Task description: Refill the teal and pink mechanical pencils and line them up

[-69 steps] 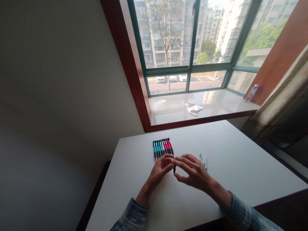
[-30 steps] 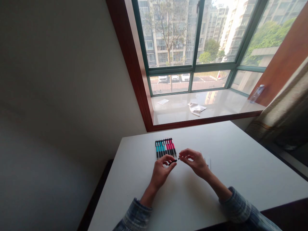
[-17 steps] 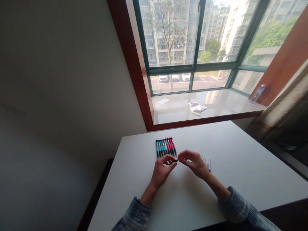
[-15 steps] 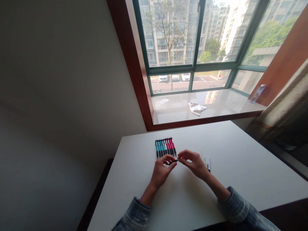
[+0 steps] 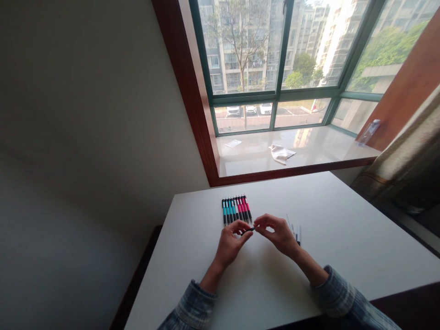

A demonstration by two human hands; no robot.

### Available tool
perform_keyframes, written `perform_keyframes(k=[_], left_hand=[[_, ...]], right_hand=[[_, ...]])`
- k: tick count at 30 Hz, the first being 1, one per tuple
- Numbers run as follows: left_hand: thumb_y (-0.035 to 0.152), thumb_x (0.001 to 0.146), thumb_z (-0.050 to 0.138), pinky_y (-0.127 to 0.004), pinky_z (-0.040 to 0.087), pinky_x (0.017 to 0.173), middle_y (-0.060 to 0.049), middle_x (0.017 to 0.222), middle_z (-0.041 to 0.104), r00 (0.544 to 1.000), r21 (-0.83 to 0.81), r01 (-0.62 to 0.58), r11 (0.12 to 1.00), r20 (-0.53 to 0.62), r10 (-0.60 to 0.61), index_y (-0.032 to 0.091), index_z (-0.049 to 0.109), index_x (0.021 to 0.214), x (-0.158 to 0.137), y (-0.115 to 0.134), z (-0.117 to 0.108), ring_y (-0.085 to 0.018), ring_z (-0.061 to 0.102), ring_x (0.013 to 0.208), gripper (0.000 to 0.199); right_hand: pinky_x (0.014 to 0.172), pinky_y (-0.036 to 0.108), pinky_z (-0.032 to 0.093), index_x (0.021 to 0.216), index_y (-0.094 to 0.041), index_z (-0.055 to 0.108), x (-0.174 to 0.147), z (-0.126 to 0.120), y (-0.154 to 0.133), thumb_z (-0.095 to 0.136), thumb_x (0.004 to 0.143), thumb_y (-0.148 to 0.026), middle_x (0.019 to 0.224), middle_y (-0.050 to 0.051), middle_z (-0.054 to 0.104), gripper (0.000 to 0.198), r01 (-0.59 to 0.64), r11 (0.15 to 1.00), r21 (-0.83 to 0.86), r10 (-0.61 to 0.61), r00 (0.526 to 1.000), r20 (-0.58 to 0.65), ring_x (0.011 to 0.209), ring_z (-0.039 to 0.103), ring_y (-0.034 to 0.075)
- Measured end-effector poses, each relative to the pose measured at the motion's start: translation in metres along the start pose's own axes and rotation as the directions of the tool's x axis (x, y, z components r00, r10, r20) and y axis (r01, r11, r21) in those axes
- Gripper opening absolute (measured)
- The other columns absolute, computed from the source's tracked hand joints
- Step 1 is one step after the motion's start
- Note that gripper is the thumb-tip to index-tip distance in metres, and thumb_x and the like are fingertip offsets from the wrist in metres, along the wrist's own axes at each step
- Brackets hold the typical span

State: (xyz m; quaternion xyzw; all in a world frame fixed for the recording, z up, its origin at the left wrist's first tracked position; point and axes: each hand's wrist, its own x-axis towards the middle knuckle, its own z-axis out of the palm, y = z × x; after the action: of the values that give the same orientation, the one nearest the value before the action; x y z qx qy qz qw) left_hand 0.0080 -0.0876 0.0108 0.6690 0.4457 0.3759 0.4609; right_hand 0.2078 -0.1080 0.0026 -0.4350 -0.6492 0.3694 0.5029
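Note:
Between thumb and fingers, my left hand [image 5: 231, 243] pinches a small dark pen part [image 5: 247, 231], held just above the table. My right hand [image 5: 277, 233] closes its fingertips at the right end of that part; whether they grip it or a tiny piece at its tip is too small to tell. Beyond my hands lies a row of pens [image 5: 236, 210], turquoise on the left and red on the right, with a whitish one between. Loose pen pieces [image 5: 297, 233], one of them a clear tube with a dark end, lie partly hidden behind my right hand.
The white table [image 5: 192, 238] meets the wall at left and the window ledge [image 5: 250, 165] at the back. On the ledge rest a crumpled white cloth [image 5: 282, 154], a flat paper piece [image 5: 233, 143] and a clear bottle [image 5: 369, 133]. A curtain [image 5: 395, 156] hangs at right.
Both hands keep nearly the same pose at the dark pen part. The pens and loose pieces stay where they were.

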Motion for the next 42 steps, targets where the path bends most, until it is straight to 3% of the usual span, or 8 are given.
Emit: perform_keyframes(k=[10, 14, 20, 26, 37, 42], left_hand=[[0.038, 0.084, 0.075, -0.033, 0.046, 0.078, -0.002, 0.088, 0.075, 0.999, 0.075, -0.045, 0.996, 0.004, 0.045, 0.021, 0.074, 0.089, 0.000, 0.003, 0.001, -0.021, 0.066, 0.083, 0.017], [0.038, 0.084, 0.075, -0.033, 0.047, 0.078, -0.003, 0.089, 0.076, 0.999, 0.078, -0.048, 0.996, 0.000, 0.048, 0.021, 0.074, 0.088, 0.000, 0.003, 0.001, -0.021, 0.066, 0.084, 0.017], [0.035, 0.083, 0.076, -0.033, 0.047, 0.078, -0.002, 0.086, 0.076, 0.999, 0.114, -0.055, 0.992, 0.003, 0.055, 0.022, 0.075, 0.087, -0.001, 0.005, 0.001, -0.021, 0.067, 0.083, 0.014], [0.032, 0.082, 0.077, -0.033, 0.047, 0.077, -0.002, 0.085, 0.075, 0.996, 0.148, -0.086, 0.985, -0.001, 0.087, 0.022, 0.075, 0.086, -0.001, 0.003, 0.002, -0.020, 0.066, 0.082, 0.010], [0.018, 0.081, 0.077, -0.036, 0.051, 0.082, -0.004, 0.086, 0.072, 0.973, 0.258, -0.228, 0.939, 0.020, 0.231, 0.023, 0.075, 0.086, -0.003, 0.001, 0.001, -0.023, 0.063, 0.089, 0.007], [0.025, 0.084, 0.076, -0.038, 0.053, 0.084, -0.005, 0.088, 0.072, 0.968, 0.205, -0.244, 0.948, -0.005, 0.250, 0.024, 0.076, 0.089, -0.004, 0.001, 0.000, -0.024, 0.064, 0.091, 0.005]], right_hand=[[0.077, 0.034, 0.057, 0.107, -0.021, 0.071, 0.000, -0.002, -0.002, 0.066, 0.095, -0.040, 0.086, 0.003, 0.076, 0.024, -0.070, 0.995, -0.066, 0.074, 0.996, 0.052, 0.079, 0.071, 0.019], [0.074, 0.031, 0.054, 0.095, -0.020, 0.073, 0.000, -0.005, 0.000, 0.067, 0.094, -0.039, 0.091, 0.004, 0.075, 0.019, -0.041, 0.990, -0.133, 0.053, 0.995, 0.089, 0.081, 0.068, 0.018], [0.065, 0.028, 0.045, 0.080, -0.018, 0.071, -0.001, -0.004, 0.003, 0.061, 0.097, -0.043, 0.071, 0.001, 0.068, 0.031, -0.077, 0.963, -0.257, 0.104, 0.990, 0.093, 0.065, 0.058, 0.015], [0.064, 0.026, 0.041, 0.081, -0.018, 0.067, -0.003, -0.002, 0.004, 0.060, 0.097, -0.038, 0.071, -0.001, 0.063, 0.027, -0.038, 0.963, -0.266, 0.077, 0.988, 0.137, 0.066, 0.054, 0.014], [0.055, 0.024, 0.028, 0.060, -0.017, 0.051, -0.003, 0.006, 0.009, 0.049, 0.099, -0.035, 0.055, -0.005, 0.045, 0.043, -0.136, 0.968, -0.213, 0.172, 0.972, 0.160, 0.055, 0.040, 0.010], [0.054, 0.024, 0.029, 0.058, -0.017, 0.049, -0.003, 0.008, 0.008, 0.046, 0.101, -0.042, 0.054, -0.005, 0.043, 0.050, -0.194, 0.974, -0.116, 0.211, 0.964, 0.160, 0.052, 0.038, 0.010]])
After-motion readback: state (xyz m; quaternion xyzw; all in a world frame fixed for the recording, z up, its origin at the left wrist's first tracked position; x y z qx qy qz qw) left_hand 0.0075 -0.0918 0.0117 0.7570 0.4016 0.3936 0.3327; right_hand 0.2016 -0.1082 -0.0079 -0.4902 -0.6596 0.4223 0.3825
